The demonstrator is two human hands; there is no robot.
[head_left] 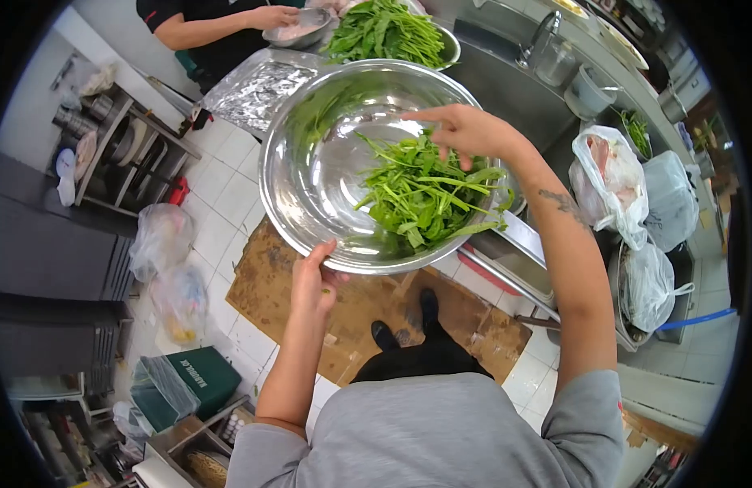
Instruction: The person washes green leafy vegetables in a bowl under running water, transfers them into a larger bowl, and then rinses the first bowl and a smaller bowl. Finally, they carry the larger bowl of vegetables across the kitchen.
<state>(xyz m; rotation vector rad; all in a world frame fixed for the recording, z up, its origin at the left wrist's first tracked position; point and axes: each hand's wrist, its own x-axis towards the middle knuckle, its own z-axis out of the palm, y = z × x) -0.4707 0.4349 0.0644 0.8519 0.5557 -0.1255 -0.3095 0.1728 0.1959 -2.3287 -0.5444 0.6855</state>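
Observation:
A wide stainless steel bowl (307,175) is held out in front of me, tilted. My left hand (315,281) grips its near rim, thumb over the edge and fingers underneath. Cut leafy greens with long stems (429,195) lie heaped in the right half of the bowl, some hanging over the rim. My right hand (465,134) is above the heap at the bowl's far right side. Its index finger stretches out over the bowl and the other fingers bend down near the leaves. I see nothing held in it.
More greens (384,32) fill a second bowl beyond mine. Another person's hand (272,18) is at a small metal bowl (299,34). At right are a sink with a faucet (543,37) and plastic bags of meat (608,175). A green crate (199,378) stands at lower left.

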